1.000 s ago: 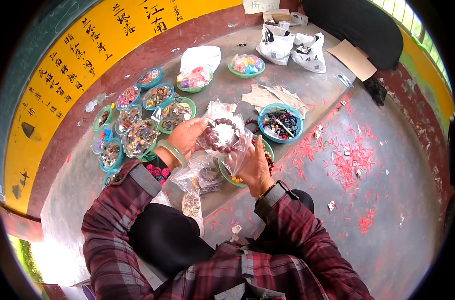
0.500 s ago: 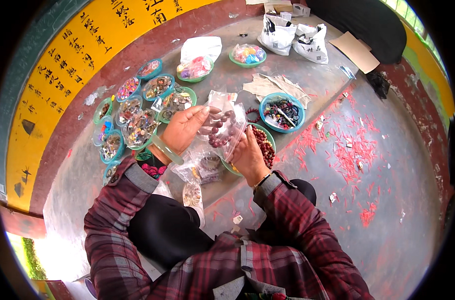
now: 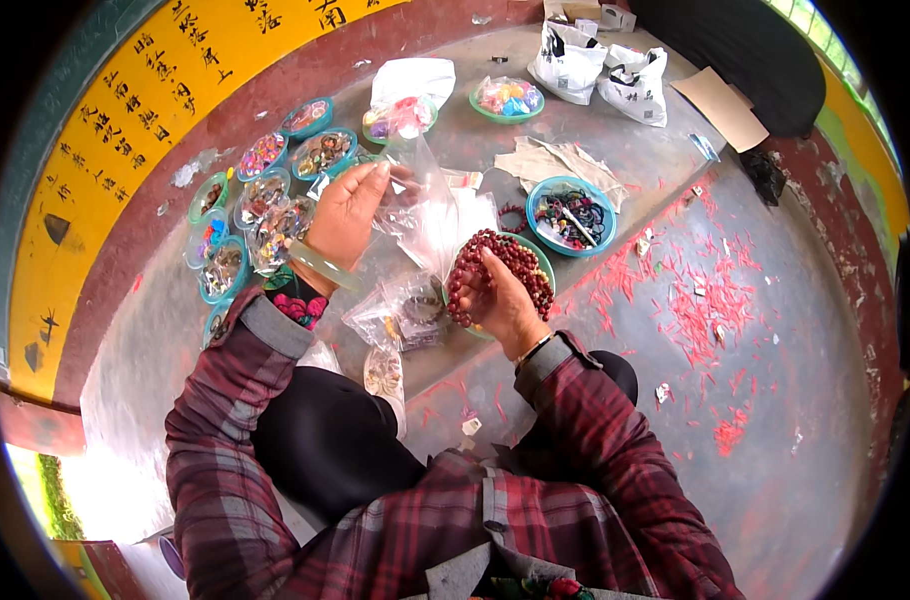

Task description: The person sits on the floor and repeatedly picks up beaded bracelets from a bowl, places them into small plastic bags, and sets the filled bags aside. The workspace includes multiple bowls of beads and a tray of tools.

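Observation:
My left hand (image 3: 343, 222) is closed on a clear plastic bag (image 3: 425, 205), pinched between thumb and fingers and hanging to the right. My right hand (image 3: 505, 305) is closed on a dark red bead bracelet (image 3: 462, 285), over the left side of a green bowl (image 3: 548, 262) heaped with similar red beads (image 3: 520, 262). The beads in the hand and those in the bowl overlap in view. Below the hanging bag lie other clear bags (image 3: 390, 315), one with a dark bracelet (image 3: 425, 308) in it.
Several bowls of small trinkets (image 3: 325, 152) crowd the left. A blue bowl (image 3: 573, 215) of dark cords and a white pen stands right of the bead bowl, near a cloth (image 3: 555, 165). White carrier bags (image 3: 635, 85) stand farther back. Red scraps (image 3: 710, 315) litter the lower floor.
The bead bracelet, earlier at the clear bag between both hands, is now in my right hand, lower by the bead bowl. My left hand has moved slightly left and up with the bag.

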The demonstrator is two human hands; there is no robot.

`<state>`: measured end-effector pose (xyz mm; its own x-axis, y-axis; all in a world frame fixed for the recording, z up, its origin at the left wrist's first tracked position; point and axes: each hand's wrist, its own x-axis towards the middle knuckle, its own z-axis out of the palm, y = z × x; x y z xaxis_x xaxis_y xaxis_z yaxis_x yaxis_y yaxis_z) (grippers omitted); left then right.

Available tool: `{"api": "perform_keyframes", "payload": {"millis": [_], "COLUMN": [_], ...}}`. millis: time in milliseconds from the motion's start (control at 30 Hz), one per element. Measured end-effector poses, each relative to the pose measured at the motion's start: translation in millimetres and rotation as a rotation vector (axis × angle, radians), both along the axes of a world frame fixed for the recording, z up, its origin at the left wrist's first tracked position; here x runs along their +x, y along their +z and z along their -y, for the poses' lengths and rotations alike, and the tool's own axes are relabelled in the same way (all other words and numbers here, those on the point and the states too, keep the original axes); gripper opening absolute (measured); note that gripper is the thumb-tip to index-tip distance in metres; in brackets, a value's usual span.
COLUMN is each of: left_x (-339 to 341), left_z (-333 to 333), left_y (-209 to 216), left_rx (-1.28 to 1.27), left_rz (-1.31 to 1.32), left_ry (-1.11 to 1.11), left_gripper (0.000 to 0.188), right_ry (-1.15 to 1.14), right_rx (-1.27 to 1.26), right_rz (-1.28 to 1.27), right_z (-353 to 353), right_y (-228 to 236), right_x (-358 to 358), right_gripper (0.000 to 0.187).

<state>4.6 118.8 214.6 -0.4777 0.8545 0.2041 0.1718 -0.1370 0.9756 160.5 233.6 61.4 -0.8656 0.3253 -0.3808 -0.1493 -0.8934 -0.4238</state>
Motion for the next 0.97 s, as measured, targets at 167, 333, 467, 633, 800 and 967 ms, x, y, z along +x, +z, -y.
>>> {"api": "perform_keyframes", "payload": {"millis": [167,333,467,633,800,967], "left_x": [-1.9,-9.9,-17.2,-21.0,-22.9,-27.2], "left_z": [8.4,16.5,22.9,33.7,36.0,34.4], "left_y": [2.7,2.2,-3.0,-0.3,1.2,-6.8], "left_rx": [-0.005,-0.03,-0.019,-0.038,-0.109,-0.129], "left_rz": [0.002,-0.035,0.01,-0.047,-0.087,-0.052], "left_ry": [0.009,0.001,-0.018,0.009,0.039,0.016], "left_gripper": [0.032,0.032,0.031,0.031,0.031,0.032], "right_ry": [-0.11,-0.145,0.084,0.087,-0.18,-0.16], "right_rx": [0.269,0.673,0.939,1.11,1.341,1.541], "right_rz": [0.19,0.333,0.446,0.545,0.525,0.734], "right_z": [-42.0,-88.0,-84.4,-101.2,-158.1,-167.2], "right_y": [-12.6,-27.2,-38.5,-31.6,-60.0,-83.7], "right_x": [3.8,3.2,-5.6,-21.9,-25.7,-25.3], "right_gripper": [0.015,0.02,0.022,0.024,0.028,0.033]}}
